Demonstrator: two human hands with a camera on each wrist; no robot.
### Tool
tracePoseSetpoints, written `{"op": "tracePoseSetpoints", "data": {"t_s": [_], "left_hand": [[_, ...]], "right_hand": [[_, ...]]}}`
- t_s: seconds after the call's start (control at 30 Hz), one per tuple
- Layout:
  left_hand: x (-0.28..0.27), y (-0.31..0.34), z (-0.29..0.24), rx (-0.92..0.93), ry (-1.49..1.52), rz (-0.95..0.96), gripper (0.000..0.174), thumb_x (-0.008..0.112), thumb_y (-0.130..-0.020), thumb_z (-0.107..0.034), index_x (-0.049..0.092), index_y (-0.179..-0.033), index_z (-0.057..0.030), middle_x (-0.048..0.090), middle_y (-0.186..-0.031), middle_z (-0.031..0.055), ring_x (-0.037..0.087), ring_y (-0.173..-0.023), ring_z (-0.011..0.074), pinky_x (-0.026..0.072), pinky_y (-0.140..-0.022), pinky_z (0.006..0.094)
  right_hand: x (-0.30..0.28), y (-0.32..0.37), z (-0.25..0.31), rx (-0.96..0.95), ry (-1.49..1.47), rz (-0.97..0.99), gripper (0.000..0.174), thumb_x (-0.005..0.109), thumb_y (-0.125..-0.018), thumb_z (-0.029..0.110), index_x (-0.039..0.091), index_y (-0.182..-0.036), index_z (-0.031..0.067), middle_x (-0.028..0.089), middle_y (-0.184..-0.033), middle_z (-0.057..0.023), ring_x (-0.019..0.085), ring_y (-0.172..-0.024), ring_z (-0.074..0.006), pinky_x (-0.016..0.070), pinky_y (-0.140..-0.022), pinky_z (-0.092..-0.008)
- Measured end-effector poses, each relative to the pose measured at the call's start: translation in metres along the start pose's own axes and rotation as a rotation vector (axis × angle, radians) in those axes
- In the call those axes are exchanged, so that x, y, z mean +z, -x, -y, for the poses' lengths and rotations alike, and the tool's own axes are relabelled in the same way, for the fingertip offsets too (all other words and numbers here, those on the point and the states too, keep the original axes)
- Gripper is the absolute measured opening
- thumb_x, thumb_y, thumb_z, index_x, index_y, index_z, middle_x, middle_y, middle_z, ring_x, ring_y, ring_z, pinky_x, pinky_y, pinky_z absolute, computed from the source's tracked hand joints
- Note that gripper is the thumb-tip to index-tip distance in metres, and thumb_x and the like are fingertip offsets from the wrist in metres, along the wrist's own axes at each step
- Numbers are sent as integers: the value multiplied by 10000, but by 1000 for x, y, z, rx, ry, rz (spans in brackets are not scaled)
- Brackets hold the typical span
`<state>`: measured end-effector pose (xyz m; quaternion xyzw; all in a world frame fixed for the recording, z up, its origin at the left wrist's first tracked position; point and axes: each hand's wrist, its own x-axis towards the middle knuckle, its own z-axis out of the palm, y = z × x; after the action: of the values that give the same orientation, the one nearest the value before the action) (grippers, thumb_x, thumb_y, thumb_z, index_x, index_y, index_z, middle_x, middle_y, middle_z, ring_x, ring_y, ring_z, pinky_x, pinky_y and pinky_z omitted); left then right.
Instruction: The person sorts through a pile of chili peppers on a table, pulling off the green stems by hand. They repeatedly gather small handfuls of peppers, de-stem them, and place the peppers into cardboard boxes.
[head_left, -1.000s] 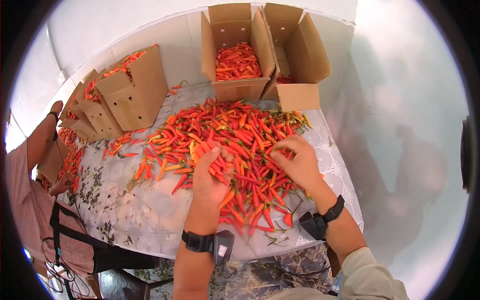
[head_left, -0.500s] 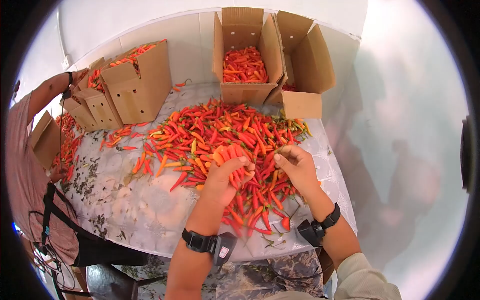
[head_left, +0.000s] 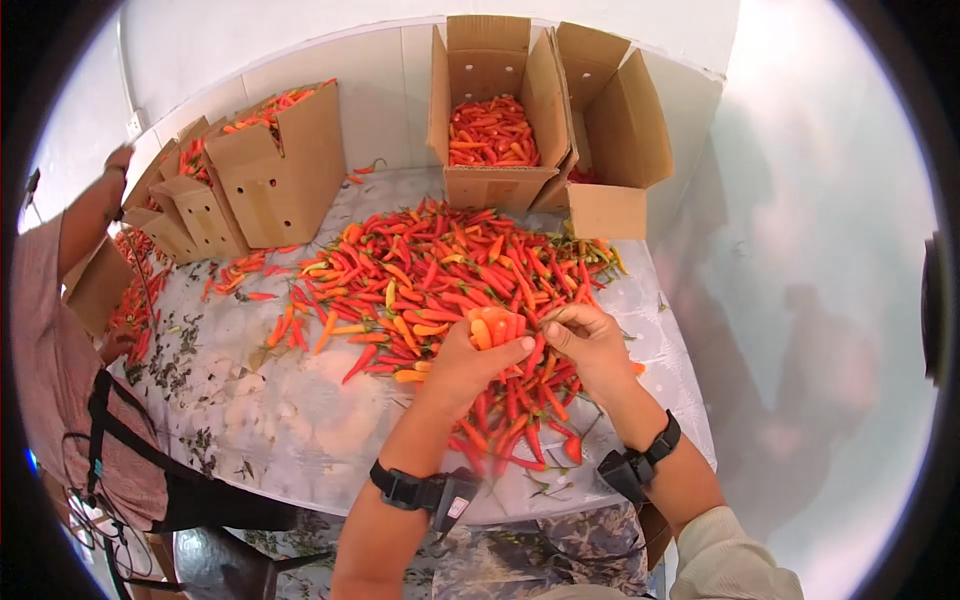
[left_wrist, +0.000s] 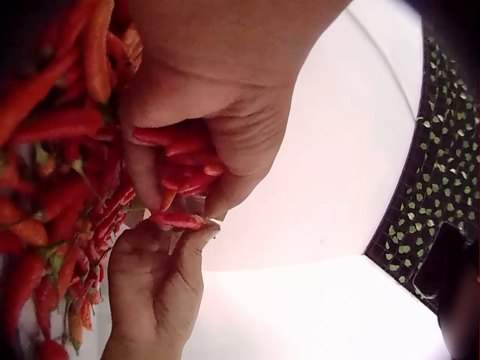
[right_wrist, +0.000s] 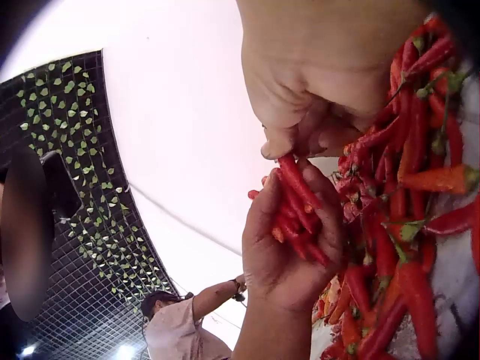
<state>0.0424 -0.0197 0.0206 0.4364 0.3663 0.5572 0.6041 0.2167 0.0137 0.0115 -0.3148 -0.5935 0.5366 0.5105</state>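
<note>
A bunch of red and orange chili peppers lies gripped in my left hand, with the fingers curled round it and the thumb along the near side. My right hand meets it from the right. Its thumb and fingertips pinch the end of one red chili at the edge of the bunch. Both hands are above the front part of a large chili pile, whose pods mostly carry green stems. In the right wrist view, the right fingers partly hide that chili's tip.
Two open cartons stand at the back, one holding many chilies, the other carton a few. More filled cartons stand at the left, beside another person. Stem scraps litter the tablecloth.
My right hand has come from the pile to the chilies in my left hand. The left hand has moved right to meet it. At the left, the other person's arm has shifted.
</note>
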Motion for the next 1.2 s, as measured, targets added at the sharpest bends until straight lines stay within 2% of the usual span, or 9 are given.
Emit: {"op": "tracePoseSetpoints", "data": {"t_s": [0.23,0.33,0.57,0.67,0.7,0.8,0.9,1.1,1.2], "left_hand": [[2,1,5,-28,-3,100,248,705,-757,-11,566,-963,-18,625,-847,41,617,-729,124,511,-652,245],[4,0,9,-9,73,83,260,702,-750,5,552,-962,-14,620,-845,49,616,-719,138,516,-653,269],[2,1,8,-87,123,242,280,695,-741,15,542,-975,-6,608,-849,93,598,-731,175,510,-632,300],[2,1,6,-97,136,297,283,695,-738,12,544,-977,-7,614,-853,96,603,-731,180,511,-638,300],[3,0,7,-99,128,290,286,695,-736,13,544,-978,-8,617,-854,97,606,-731,182,512,-639,300],[2,3,8,-113,111,277,293,697,-731,16,545,-980,-10,624,-855,102,614,-730,186,514,-642,302],[1,4,7,-125,104,292,298,698,-727,19,546,-981,-11,629,-853,105,620,-733,188,516,-645,304],[1,0,9,-133,141,254,275,677,-743,29,552,-984,-13,624,-849,95,619,-726,188,517,-640,310],[3,-1,11,-156,166,189,265,658,-759,36,556,-998,-13,617,-848,84,616,-721,185,514,-637,304]], "right_hand": [[5,4,4,1,-46,60,129,677,-830,104,614,-839,-8,615,-793,-46,596,-641,-113,498,-599,-243],[-2,-2,-5,-102,149,72,152,670,-839,132,615,-842,-9,617,-767,-46,598,-614,-123,499,-604,-251],[-8,4,10,195,-259,320,218,601,-895,219,586,-797,24,610,-725,-34,605,-666,-121,472,-618,-248],[-10,1,1,150,-261,317,210,604,-892,217,585,-796,32,614,-722,-33,610,-648,-126,473,-619,-251],[-10,1,5,178,-274,324,203,616,-883,206,574,-758,52,566,-738,29,489,-640,-49,369,-570,-198],[-10,1,-1,201,-303,348,216,619,-880,219,579,-743,57,551,-724,43,445,-634,-44,339,-562,-199],[-15,-2,-8,209,-289,389,201,611,-886,231,580,-794,55,610,-704,-13,592,-636,-101,456,-610,-237],[-3,8,4,198,-267,241,215,626,-878,189,557,-742,37,549,-719,26,509,-625,-54,390,-540,-232],[5,12,11,-21,-99,59,202,656,-845,141,541,-713,41,528,-710,1,500,-613,-76,402,-524,-254]]}}
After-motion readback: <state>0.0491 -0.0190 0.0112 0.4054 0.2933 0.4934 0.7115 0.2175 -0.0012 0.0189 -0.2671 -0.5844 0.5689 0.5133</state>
